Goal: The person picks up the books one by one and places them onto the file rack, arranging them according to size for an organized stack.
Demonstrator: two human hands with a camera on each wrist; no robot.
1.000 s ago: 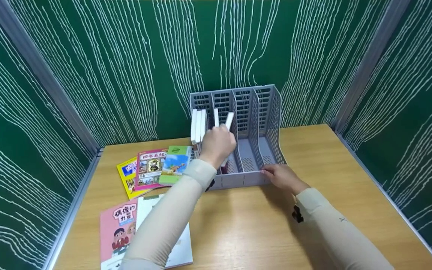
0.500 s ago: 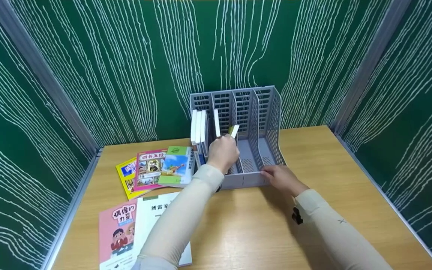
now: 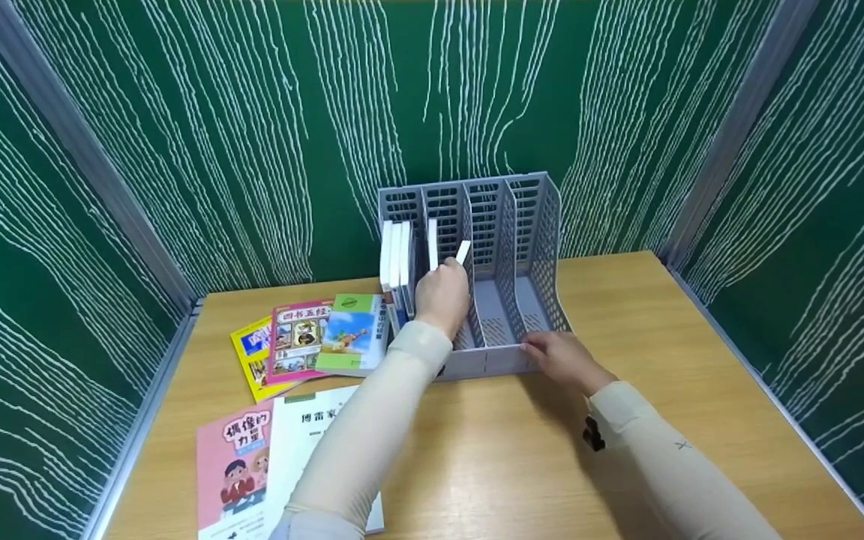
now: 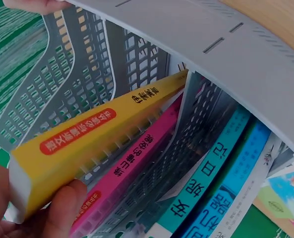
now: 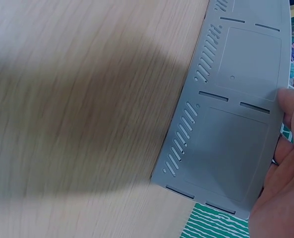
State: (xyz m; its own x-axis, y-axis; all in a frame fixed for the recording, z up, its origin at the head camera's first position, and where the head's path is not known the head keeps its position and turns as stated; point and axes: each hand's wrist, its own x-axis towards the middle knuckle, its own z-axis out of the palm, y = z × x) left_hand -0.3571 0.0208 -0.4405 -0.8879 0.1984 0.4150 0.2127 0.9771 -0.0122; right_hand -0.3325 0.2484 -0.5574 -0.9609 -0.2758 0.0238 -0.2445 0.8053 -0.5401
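Head view: a person's left grip [image 3: 443, 296] held a book [image 3: 463, 252], tilted, in the second slot [image 3: 468, 337] from left of a rack [image 3: 466, 365]. Left wrist: fingers pinched the book's upper end, a sensible hold, since it looked light, stiff and perhaps slick-covered. Right wrist: the right grip [image 5: 283, 178] clasped the rack's front rim.

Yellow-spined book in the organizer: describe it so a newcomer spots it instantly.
On the table stands a gray four-slot organizer. In its second slot from the left, the left hand grips the yellow-spined book. Spine color sets it apart from the pink-spined book beside it.
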